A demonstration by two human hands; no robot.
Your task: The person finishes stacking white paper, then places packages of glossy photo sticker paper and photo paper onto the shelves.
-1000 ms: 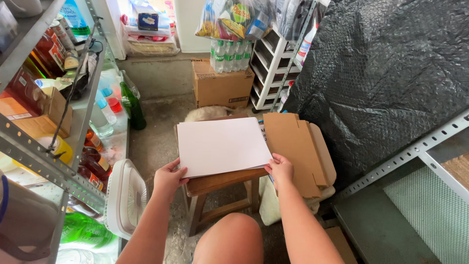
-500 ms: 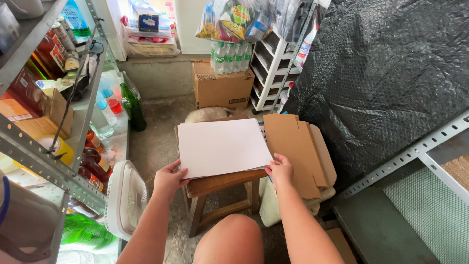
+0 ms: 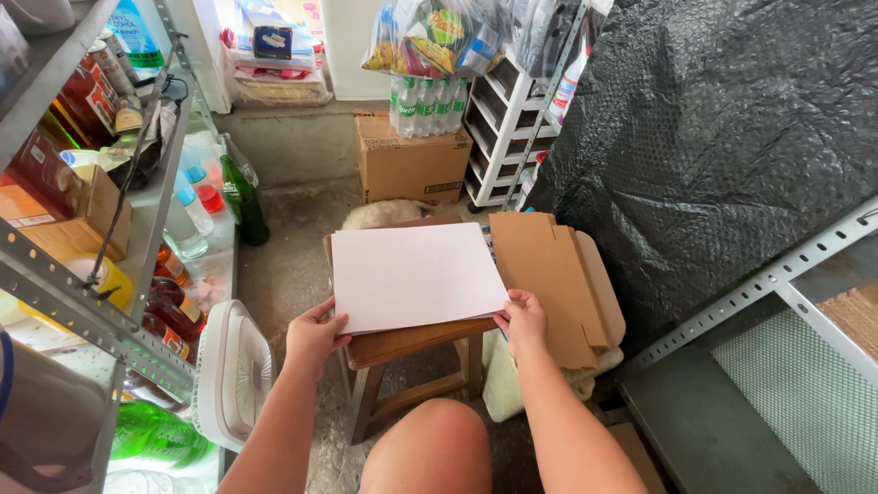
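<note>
My left hand (image 3: pixel 315 337) and right hand (image 3: pixel 523 320) each pinching a near corner of the white sheet (image 3: pixel 413 274) flat atop the wooden stool (image 3: pixel 412 343).

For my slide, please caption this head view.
Left hand and right hand hold a white rectangular sheet on a brown wooden stool.

A sheet of paper (image 3: pixel 416 274) lies flat on a stool (image 3: pixel 407 343), overhanging its near edge. The left hand (image 3: pixel 315 337) holds the sheet's near left corner, the right hand (image 3: pixel 523 322) its near right corner. A flattened carton (image 3: pixel 549 284) lies just right of the sheet. A knee (image 3: pixel 421 448) sits in front of the stool. A fan (image 3: pixel 233 375) stands on the floor to the left, beside a shelf rack (image 3: pixel 82 302). Behind the stool stands a cardboard box (image 3: pixel 412 165), with a drawer unit (image 3: pixel 508 128) to its right.
</note>
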